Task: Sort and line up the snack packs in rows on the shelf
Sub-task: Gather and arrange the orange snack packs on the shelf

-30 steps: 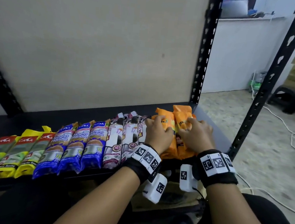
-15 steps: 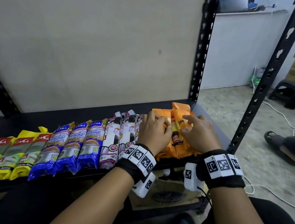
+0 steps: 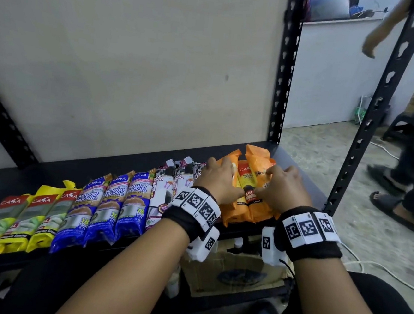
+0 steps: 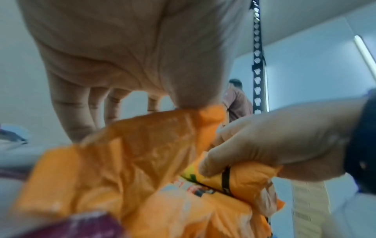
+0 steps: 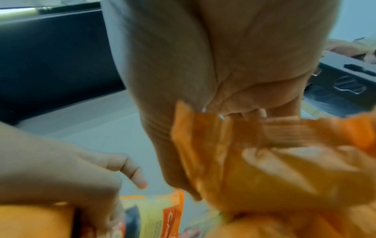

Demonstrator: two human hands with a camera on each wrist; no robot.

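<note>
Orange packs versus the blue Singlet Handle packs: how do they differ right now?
The blue Singlet Handle packs lie side by side in a neat row, untouched; the orange packs overlap unevenly, one poking farther back. The left hand and right hand grip the orange packs, which sit at the row's right end; the blue ones sit mid-row. Both groups lie on the black shelf.

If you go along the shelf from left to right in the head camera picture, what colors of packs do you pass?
Yellow packs → blue packs → white packs → orange packs, where the left hand and the right hand rest.
</note>
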